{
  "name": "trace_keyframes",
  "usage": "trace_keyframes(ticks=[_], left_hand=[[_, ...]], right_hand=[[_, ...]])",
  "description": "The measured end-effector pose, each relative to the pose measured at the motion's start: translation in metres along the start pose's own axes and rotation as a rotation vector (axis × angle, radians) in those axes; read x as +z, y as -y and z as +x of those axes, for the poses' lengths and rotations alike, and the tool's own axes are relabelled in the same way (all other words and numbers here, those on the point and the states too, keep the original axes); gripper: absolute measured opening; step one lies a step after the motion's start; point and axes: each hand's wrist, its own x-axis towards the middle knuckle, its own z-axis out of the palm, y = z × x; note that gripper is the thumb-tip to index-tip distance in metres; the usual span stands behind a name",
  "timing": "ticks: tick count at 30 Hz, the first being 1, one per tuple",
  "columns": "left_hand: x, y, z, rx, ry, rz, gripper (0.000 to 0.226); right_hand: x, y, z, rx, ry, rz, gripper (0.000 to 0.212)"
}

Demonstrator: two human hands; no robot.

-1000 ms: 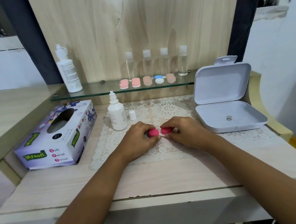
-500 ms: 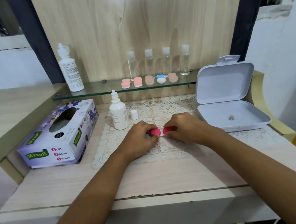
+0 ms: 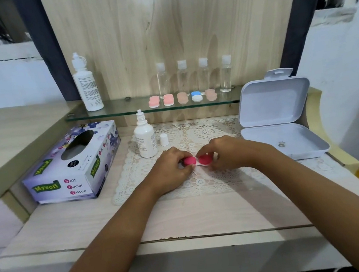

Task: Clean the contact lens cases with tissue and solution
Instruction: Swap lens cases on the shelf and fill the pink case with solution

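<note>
- Both hands have barely shifted over the last second. The left hand (image 3: 169, 171) and right hand (image 3: 229, 154) stay low over the lace mat (image 3: 203, 183) at the middle of the bench (image 3: 184, 215).
- The pink lens case (image 3: 196, 161) sits between them, just above or on the mat. More of its white bridge shows between the two caps than a second ago.
- The left fingers (image 3: 182, 156) curl round and pinch the left cap (image 3: 190, 161), and the right fingers (image 3: 205, 149) pinch the right cap (image 3: 205, 159).
- My reading is that the caps are being twisted loose. Wiping has not begun, since no tissue is out.
- A pale wood panel (image 3: 170, 23) backs the bench, with white walls (image 3: 6, 78) on either side.
- An open white box (image 3: 279, 122) lies to the right of the mat, and the tissue box (image 3: 75, 165) lies to its left.
- The solution bottle (image 3: 145, 140) stands uncapped just behind the left hand, with its small cap (image 3: 163, 139) beside it.
- A glass shelf (image 3: 124, 106) carries a tall bottle (image 3: 87, 86), four clear bottles (image 3: 183, 78) and the spare cases (image 3: 168, 99).
</note>
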Motion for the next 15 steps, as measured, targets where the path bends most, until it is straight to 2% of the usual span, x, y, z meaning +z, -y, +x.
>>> trace_keyframes(ticks=[3, 7, 11, 13, 15], left_hand=[[0.000, 0.000, 0.000, 0.006, 0.000, 0.022, 0.028], [-0.001, -0.001, 0.000, 0.009, 0.001, 0.025, 0.028], [0.000, -0.001, 0.001, 0.004, 0.006, 0.039, 0.029], [-0.001, -0.001, 0.000, 0.002, 0.007, 0.035, 0.028], [0.000, -0.001, 0.000, 0.003, 0.004, 0.026, 0.027]], right_hand=[[0.003, -0.001, 0.004, 0.047, -0.035, -0.010, 0.030], [0.011, -0.002, 0.008, 0.158, -0.095, -0.006, 0.044], [0.011, -0.006, 0.004, 0.141, -0.050, 0.092, 0.059], [0.009, -0.008, 0.002, 0.098, -0.026, 0.122, 0.053], [0.009, -0.009, 0.003, 0.068, -0.027, 0.112, 0.039]])
